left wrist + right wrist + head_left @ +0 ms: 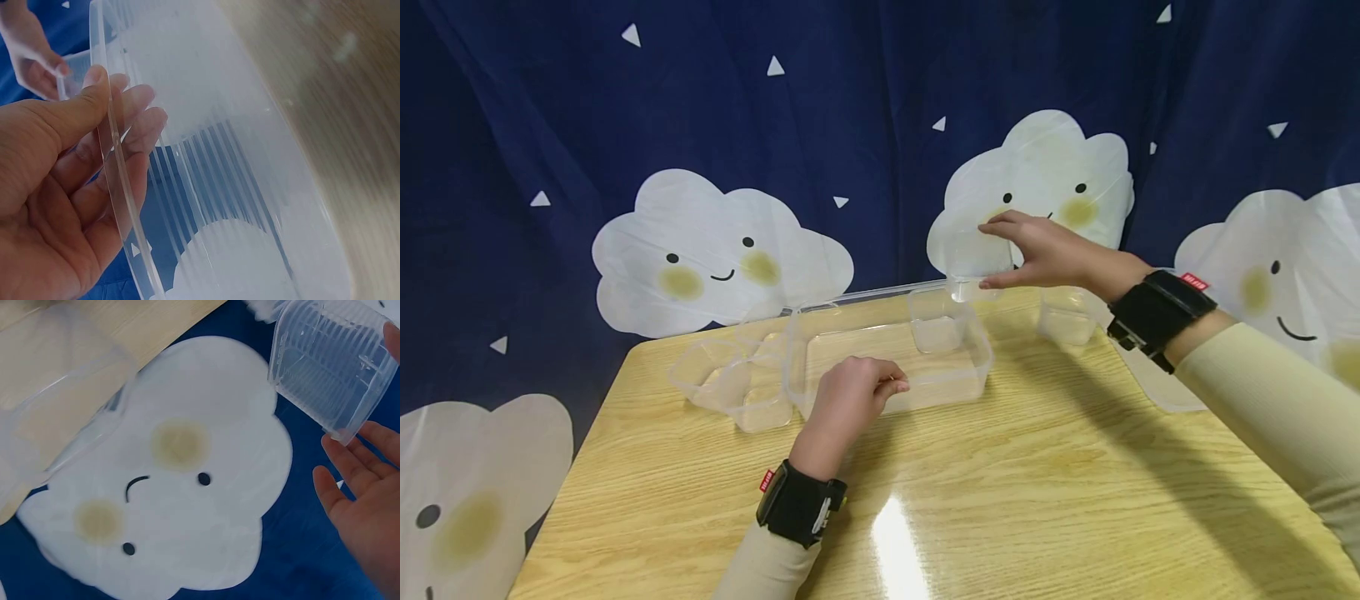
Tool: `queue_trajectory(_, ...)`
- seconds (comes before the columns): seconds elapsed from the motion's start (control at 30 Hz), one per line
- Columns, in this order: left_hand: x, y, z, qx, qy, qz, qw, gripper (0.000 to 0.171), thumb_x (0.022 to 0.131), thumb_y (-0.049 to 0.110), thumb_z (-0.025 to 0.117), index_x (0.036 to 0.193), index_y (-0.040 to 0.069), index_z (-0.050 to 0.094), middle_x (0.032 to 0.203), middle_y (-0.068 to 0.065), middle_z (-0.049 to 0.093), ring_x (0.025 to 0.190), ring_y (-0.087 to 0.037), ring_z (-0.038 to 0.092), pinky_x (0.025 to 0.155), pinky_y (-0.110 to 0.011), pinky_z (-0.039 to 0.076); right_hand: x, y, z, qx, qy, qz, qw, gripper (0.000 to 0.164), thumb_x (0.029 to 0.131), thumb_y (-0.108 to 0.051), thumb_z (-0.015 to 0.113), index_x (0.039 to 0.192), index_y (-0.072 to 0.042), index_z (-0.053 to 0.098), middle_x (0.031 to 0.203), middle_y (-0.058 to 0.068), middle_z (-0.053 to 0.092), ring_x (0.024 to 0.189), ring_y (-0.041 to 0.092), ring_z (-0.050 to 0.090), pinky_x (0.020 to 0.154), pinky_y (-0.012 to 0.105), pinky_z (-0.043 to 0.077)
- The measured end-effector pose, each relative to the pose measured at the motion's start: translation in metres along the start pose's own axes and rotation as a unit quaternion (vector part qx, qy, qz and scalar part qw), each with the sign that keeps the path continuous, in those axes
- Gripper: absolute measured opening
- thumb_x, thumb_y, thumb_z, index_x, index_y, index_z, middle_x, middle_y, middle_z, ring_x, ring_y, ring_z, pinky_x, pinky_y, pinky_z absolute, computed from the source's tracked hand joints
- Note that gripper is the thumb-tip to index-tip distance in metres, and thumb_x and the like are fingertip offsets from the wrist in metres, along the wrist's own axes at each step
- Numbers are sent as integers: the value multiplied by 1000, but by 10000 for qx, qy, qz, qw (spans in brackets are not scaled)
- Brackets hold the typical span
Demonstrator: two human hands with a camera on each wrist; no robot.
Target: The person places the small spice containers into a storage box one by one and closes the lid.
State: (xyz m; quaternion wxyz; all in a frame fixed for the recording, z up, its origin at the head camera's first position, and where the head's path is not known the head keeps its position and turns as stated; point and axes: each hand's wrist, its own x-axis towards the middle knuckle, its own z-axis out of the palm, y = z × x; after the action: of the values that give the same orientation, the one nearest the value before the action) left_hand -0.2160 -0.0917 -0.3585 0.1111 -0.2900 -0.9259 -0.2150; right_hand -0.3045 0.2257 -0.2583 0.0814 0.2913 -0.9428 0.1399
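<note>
A large clear plastic box (940,390) stands on the table, its top uncovered. My left hand (853,392) pinches its near rim, with the thumb on one side of the wall and the fingers seen through the clear plastic in the left wrist view. My right hand (1048,250) is raised above the box's far right corner. Between its thumb and fingers it holds a small clear plastic bin (331,365) with ribbed walls, tilted in the right wrist view. Another small clear bin (936,329) sits inside the box at its right end.
Several small clear bins (763,407) stand close together left of the box. One more clear bin (1067,321) is at the right, beyond my right wrist. Near the table's right edge lies a flat, translucent sheet-like piece (1161,387). A dark blue cloud-patterned curtain (887,125) hangs behind the wooden table.
</note>
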Motion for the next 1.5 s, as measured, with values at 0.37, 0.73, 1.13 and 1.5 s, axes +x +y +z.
queue_trajectory(0.37, 1, 0, -1, -23, 55, -147, 9999, 12, 90, 29, 76, 93, 20, 83, 91, 6, 78, 81, -14, 73, 65, -32, 56, 1, -49, 24, 436, 62, -925, 9947, 82, 82, -35, 86, 144, 5, 51, 143, 22, 52, 126, 37, 57, 105, 52, 47)
queue_trajectory(0.73, 2, 0, 1, 0, 67, -150, 9999, 12, 88, 30, 77, 91, 19, 83, 87, 7, 77, 78, -12, 72, 63, -30, 55, -6, -65, 60, 667, -435, -1214, 9894, 83, 84, -39, 84, 145, 6, 49, 147, 21, 49, 131, 36, 54, 107, 50, 46)
queue_trajectory(1.13, 4, 1, 3, 161, -13, -174, 9997, 14, 90, 30, 76, 93, 19, 83, 87, 6, 77, 73, -13, 70, 58, -29, 52, -15, -55, 79, 759, -727, -1103, 9883, 85, 84, -46, 82, 144, 6, 51, 143, 21, 52, 124, 36, 59, 103, 49, 49)
queue_trajectory(1.5, 1, 2, 3, 443, -3, -180, 9989, 21, 91, 33, 73, 104, 19, 82, 98, 2, 78, 81, -20, 73, 60, -36, 55, -16, -51, 84, 705, -845, -981, 9891, 82, 84, -46, 82, 141, 6, 54, 141, 21, 54, 123, 37, 60, 102, 50, 49)
